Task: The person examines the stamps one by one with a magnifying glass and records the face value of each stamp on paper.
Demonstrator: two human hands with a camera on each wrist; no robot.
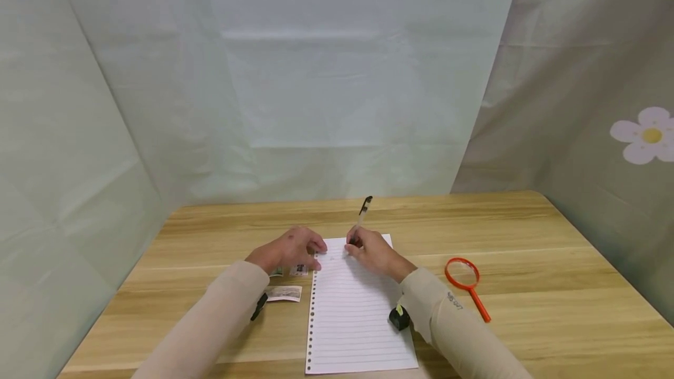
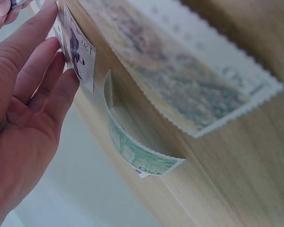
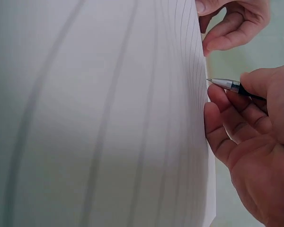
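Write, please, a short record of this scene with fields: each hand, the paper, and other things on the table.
left hand: fingertips rest on the top left corner of the lined sheet
right hand: holds a pen, tip at the sheet's top
stamps: lie left of the sheet, by the left hand
magnifying glass: orange, right of the sheet
table: light wood

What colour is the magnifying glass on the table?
Orange: the magnifying glass has an orange rim and handle, seen best in the head view.

A pen (image 1: 363, 215) is gripped by the right hand (image 1: 371, 252) over lined paper (image 1: 354, 314), whose top left edge is pressed by the left hand (image 1: 288, 248) on the table (image 1: 526, 233).
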